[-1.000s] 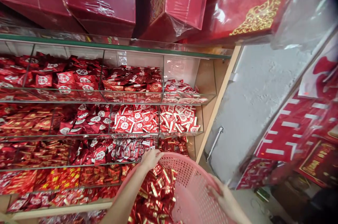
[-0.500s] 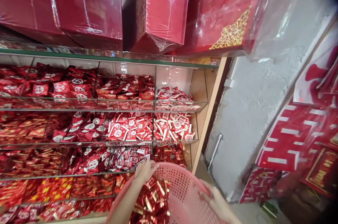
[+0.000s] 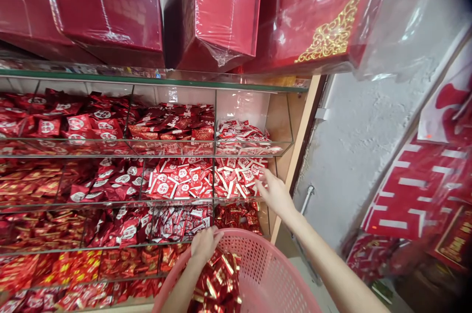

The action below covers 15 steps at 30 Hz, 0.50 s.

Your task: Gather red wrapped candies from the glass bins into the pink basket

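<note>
A pink perforated plastic basket (image 3: 275, 266) is at the bottom, with red and gold foil packets (image 3: 217, 286) heaped in its left part. My left hand (image 3: 204, 245) is closed over the basket's far rim. Away from the basket, my right hand (image 3: 276, 194) is at the front right corner of a shelf compartment. Its fingers are apart and point at the red and white packets (image 3: 236, 178) lying there. Whether the fingertips touch a packet I cannot tell.
Several shelf tiers with glass dividers hold small red packets (image 3: 184, 178). Large wrapped red boxes (image 3: 224, 13) stand on the glass top shelf (image 3: 184, 83). At right are a wooden side panel (image 3: 299, 138), a grey wall (image 3: 361, 126) and hanging red decorations (image 3: 409, 190).
My right hand has left the basket's right rim and moved up and left to the compartment of red and white packets. The left hand stays on the rim.
</note>
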Available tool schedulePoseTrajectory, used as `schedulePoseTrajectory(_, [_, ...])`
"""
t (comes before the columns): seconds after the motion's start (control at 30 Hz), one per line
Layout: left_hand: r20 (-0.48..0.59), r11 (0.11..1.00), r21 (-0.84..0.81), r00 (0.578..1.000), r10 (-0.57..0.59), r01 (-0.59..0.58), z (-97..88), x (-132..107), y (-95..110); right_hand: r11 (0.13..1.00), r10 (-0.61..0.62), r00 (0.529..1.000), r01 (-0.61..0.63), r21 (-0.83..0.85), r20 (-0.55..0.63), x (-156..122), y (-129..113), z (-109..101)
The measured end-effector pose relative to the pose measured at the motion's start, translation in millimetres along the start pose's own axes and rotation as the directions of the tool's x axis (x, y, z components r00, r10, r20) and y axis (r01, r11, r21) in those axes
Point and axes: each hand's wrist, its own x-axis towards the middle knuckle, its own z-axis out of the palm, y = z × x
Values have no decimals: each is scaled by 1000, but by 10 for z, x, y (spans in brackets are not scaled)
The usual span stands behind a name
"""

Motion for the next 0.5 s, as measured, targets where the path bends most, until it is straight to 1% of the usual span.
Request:
schedulePoseTrajectory(0.03, [6,1000,-13,1000,0,1,-15,-3,-5,998,-9,1000,7,-63,-25,107,-80,48])
schedulePoseTrajectory(0.1, [18,999,-50,1000,11,-10,-51,-9,-19,986,-12,999,5,-169,-38,240,-172,168])
schedulePoseTrajectory(0.2, [11,996,-88,1000,22,-21,-110,-19,-42,964,20,1000,-25,-266,-20,301,-194,301])
schedulePoseTrajectory(0.37, [-29,995,-99,999,23,-26,-190,-65,-56,936,88,996,-77,-345,16,287,-174,317])
schedulePoseTrajectory(0.43, [-37,995,-99,999,11,-15,-219,-96,-63,932,94,995,-77,-354,32,286,-180,311])
schedulePoseTrajectory(0.5, [-43,994,-105,999,-1,-3,-253,-131,-76,937,74,997,-62,-343,24,291,-187,311])
